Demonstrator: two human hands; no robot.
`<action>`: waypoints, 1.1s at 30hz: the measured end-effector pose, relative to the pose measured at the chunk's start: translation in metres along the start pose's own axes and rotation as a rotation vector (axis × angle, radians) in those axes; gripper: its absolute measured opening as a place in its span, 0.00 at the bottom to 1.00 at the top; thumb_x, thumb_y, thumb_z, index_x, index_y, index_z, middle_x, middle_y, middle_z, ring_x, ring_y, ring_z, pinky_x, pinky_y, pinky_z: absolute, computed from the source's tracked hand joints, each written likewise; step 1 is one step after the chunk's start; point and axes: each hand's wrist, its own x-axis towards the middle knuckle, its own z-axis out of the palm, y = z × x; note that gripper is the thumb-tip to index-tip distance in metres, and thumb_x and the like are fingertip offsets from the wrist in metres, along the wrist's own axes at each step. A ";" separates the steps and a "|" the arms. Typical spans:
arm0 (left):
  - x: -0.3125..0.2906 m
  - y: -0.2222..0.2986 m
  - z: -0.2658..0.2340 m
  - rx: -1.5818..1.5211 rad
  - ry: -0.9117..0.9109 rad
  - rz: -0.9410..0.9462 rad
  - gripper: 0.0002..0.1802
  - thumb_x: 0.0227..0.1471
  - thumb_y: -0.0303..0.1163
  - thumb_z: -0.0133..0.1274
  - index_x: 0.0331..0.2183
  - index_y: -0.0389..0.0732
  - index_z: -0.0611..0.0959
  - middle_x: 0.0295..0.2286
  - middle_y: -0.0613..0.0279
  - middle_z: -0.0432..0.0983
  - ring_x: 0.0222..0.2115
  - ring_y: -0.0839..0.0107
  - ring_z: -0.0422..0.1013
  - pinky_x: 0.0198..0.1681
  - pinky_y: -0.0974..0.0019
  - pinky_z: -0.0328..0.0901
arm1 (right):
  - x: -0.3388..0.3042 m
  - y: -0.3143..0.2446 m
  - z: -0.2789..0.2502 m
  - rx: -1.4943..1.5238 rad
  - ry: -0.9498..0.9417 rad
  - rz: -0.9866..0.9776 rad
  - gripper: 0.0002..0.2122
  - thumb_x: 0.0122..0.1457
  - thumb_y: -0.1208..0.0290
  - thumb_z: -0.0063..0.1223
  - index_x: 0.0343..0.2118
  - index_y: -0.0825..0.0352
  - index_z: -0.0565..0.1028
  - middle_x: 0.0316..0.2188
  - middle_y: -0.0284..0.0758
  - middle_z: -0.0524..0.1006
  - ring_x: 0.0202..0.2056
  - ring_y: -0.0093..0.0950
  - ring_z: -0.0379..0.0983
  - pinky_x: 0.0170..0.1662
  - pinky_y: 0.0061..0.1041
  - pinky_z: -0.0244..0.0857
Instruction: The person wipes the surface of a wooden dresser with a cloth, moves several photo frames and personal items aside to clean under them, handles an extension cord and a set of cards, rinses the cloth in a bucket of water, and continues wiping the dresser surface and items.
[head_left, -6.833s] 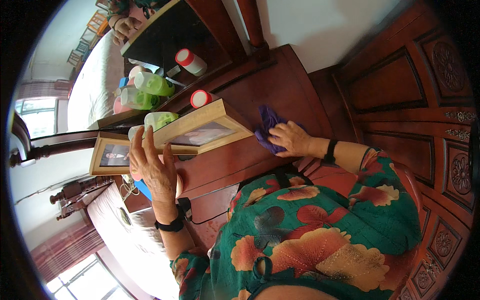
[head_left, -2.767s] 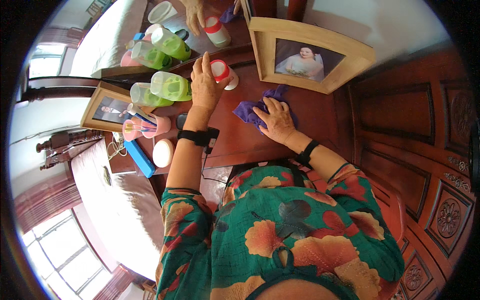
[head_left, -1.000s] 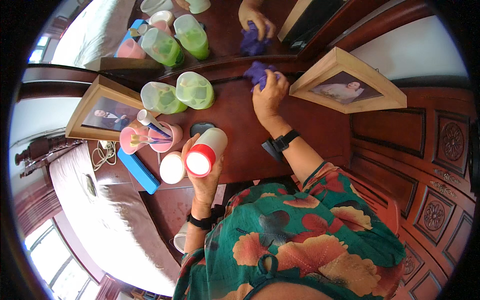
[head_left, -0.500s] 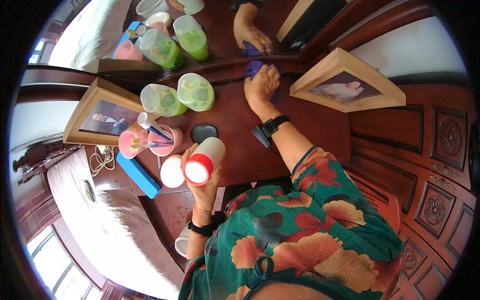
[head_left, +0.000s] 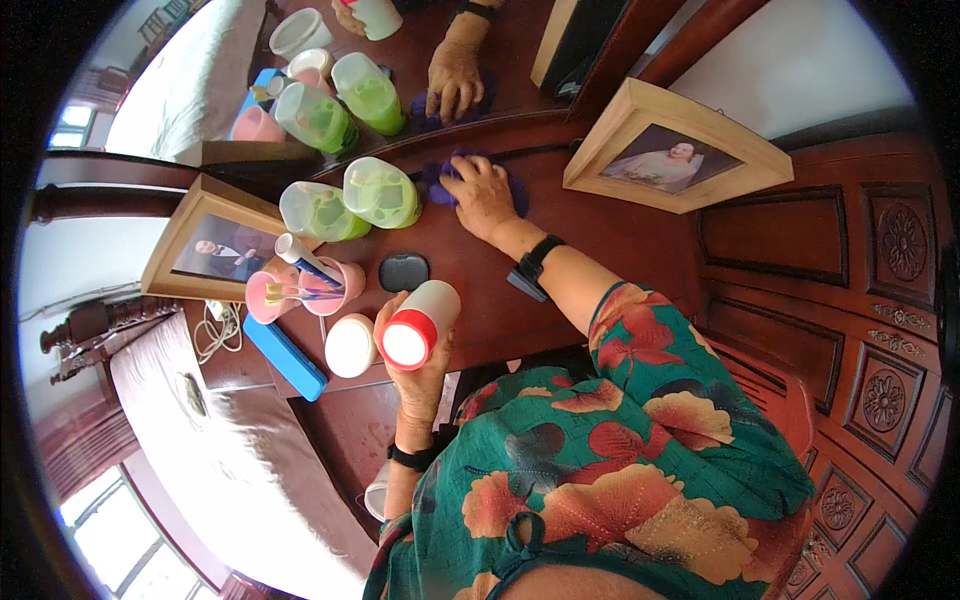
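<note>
My left hand (head_left: 420, 388) is wrapped round a white bottle with a red cap (head_left: 432, 305), tilted above the table's near edge. My right hand (head_left: 486, 203) presses a purple cloth (head_left: 519, 194) onto the dark red tabletop (head_left: 600, 255), close to the mirror; its fingers are bent over the cloth. Just left of the cloth stands a green translucent cup (head_left: 382, 193), with a second green cup (head_left: 322, 212) beside it. A small black oval case (head_left: 404, 272) lies between my hands. Next to my left hand is a round white-lidded jar (head_left: 350, 345).
Pink cups (head_left: 336, 290) holding toothbrushes and a tube stand at the left, near a long blue case (head_left: 284, 358). Wooden photo frames stand at the left (head_left: 165, 245) and right (head_left: 630, 105). A mirror (head_left: 400, 130) runs along the back; a bed (head_left: 230, 450) lies at the left.
My right hand has slid the purple cloth leftward along the mirror's base, toward the green cups, its fingers now more spread. My left hand still holds the bottle, nearly in place.
</note>
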 end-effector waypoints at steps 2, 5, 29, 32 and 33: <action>-0.003 0.003 0.005 -0.114 0.025 -0.083 0.44 0.41 0.30 0.67 0.56 0.37 0.61 0.52 0.51 0.66 0.51 0.59 0.65 0.57 0.56 0.60 | -0.021 -0.001 -0.010 0.113 -0.157 -0.055 0.17 0.49 0.74 0.54 0.45 0.59 0.78 0.51 0.37 0.70 0.53 0.39 0.62 0.53 0.42 0.56; -0.002 0.007 0.011 -0.111 0.018 -0.053 0.44 0.41 0.26 0.67 0.56 0.37 0.60 0.53 0.51 0.65 0.52 0.60 0.65 0.56 0.57 0.61 | -0.049 -0.004 -0.028 0.123 -0.240 -0.056 0.18 0.47 0.73 0.57 0.44 0.59 0.78 0.51 0.36 0.69 0.52 0.38 0.62 0.51 0.42 0.56; -0.016 0.022 0.069 -0.132 0.022 -0.082 0.42 0.43 0.24 0.66 0.57 0.36 0.61 0.50 0.54 0.68 0.50 0.64 0.66 0.55 0.60 0.63 | -0.164 0.231 -0.173 0.266 0.377 0.830 0.31 0.51 0.69 0.60 0.56 0.73 0.61 0.53 0.49 0.63 0.54 0.45 0.61 0.56 0.41 0.58; -0.020 0.022 0.069 -0.128 0.035 -0.067 0.42 0.45 0.25 0.65 0.57 0.37 0.61 0.50 0.56 0.68 0.51 0.64 0.66 0.56 0.60 0.63 | -0.163 0.263 -0.166 0.697 0.355 0.857 0.31 0.51 0.69 0.60 0.58 0.69 0.60 0.59 0.47 0.59 0.56 0.44 0.60 0.57 0.40 0.58; -0.022 0.024 0.069 -0.145 0.042 -0.072 0.42 0.45 0.25 0.65 0.58 0.38 0.61 0.50 0.56 0.68 0.51 0.64 0.66 0.56 0.60 0.62 | -0.163 0.271 -0.163 0.801 0.348 0.889 0.29 0.53 0.70 0.58 0.58 0.68 0.62 0.58 0.47 0.61 0.55 0.40 0.62 0.56 0.36 0.58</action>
